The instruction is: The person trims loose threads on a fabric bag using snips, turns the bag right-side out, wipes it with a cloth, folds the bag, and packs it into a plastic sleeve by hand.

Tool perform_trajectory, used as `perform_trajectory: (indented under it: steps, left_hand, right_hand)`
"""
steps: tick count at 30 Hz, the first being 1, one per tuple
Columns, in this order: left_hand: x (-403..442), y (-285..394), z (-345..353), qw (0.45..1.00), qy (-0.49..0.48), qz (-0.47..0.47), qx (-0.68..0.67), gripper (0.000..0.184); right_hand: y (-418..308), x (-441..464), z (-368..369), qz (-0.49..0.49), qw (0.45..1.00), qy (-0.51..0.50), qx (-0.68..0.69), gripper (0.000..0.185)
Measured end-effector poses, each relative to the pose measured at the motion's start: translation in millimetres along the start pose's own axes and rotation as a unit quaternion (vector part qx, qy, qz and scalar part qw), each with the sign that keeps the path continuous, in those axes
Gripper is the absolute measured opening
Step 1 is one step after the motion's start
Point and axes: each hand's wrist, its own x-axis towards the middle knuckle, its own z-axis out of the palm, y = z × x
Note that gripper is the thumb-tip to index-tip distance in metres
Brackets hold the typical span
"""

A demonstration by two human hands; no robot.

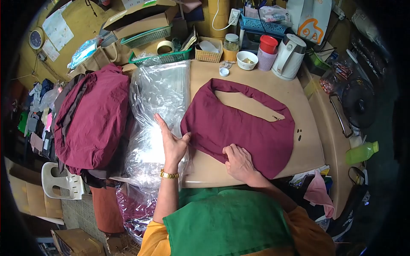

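Observation:
A maroon fabric shoulder bag (pixel 243 126) lies flat on the tan table, its looped strap toward the far side. My left hand (pixel 174 143) is open at the bag's left edge, fingers stretched upward and thumb held apart near the fabric. Beneath and beside that hand is a stack of clear plastic bags (pixel 160 98), shiny and wrinkled. My right hand (pixel 240 163) rests on the bag's near lower edge with its fingers curled against the cloth. Its fingertips are partly hidden.
Left of the plastic lies a pile of maroon bags (pixel 96 123). Along the back stand a green basket (pixel 181 56), a white bowl (pixel 247 60), a lidded cup (pixel 267 55) and an electric kettle (pixel 289 57). A white chair (pixel 64 181) is at lower left.

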Motion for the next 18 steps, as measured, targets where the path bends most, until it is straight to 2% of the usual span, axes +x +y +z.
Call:
perform_trajectory:
  steps: [2,4,5,6,9,10,11,13,15,16,17,18]
  left_hand:
    - [-3,-5,2,0.999,0.016,0.027,0.036,0.115]
    - [-3,12,-1,0.998,-0.058,-0.014,-0.015,0.112]
    - [-2,8,-1,0.998,-0.057,-0.014,-0.014,0.112]
    - [-1,3,-1,0.987,-0.072,-0.064,-0.13,0.111]
    - [-1,4,-4,0.988,-0.055,-0.068,-0.129,0.103]
    - [1,9,-5,1.0,0.02,0.008,-0.022,0.098]
    - [3,16,-8,0.988,0.096,0.084,0.085,0.093]
    - [-5,54,10,0.99,0.051,0.13,0.034,0.087]
    - [-14,93,25,0.978,-0.059,0.124,0.155,0.085]
    - [-16,88,34,0.978,-0.062,0.128,0.15,0.085]
    - [-18,72,48,0.966,-0.135,0.09,0.201,0.083]
    - [-20,51,60,0.95,-0.141,0.105,0.258,0.081]
  right_hand:
    - [1,0,4,-0.025,0.999,0.028,-0.027,0.042]
    - [-4,0,-2,-0.029,0.999,0.009,-0.037,0.048]
    - [-5,2,-4,-0.035,0.998,-0.008,-0.05,0.053]
    - [-4,2,-3,-0.035,0.998,-0.008,-0.049,0.053]
    - [-2,2,-2,-0.049,0.997,0.007,-0.059,0.058]
    - [-2,2,-1,-0.047,0.997,0.014,-0.058,0.055]
    - [-3,2,-1,-0.043,0.997,0.021,-0.056,0.052]
    - [-6,5,-2,-0.024,0.998,0.006,-0.063,0.05]
    - [-6,2,0,-0.002,0.997,-0.008,-0.07,0.049]
    - [-2,0,4,-0.015,0.997,-0.014,-0.079,0.049]
    - [2,-3,4,-0.026,0.996,-0.019,-0.089,0.049]
    - [1,-4,-9,0.008,0.995,-0.099,-0.029,0.054]
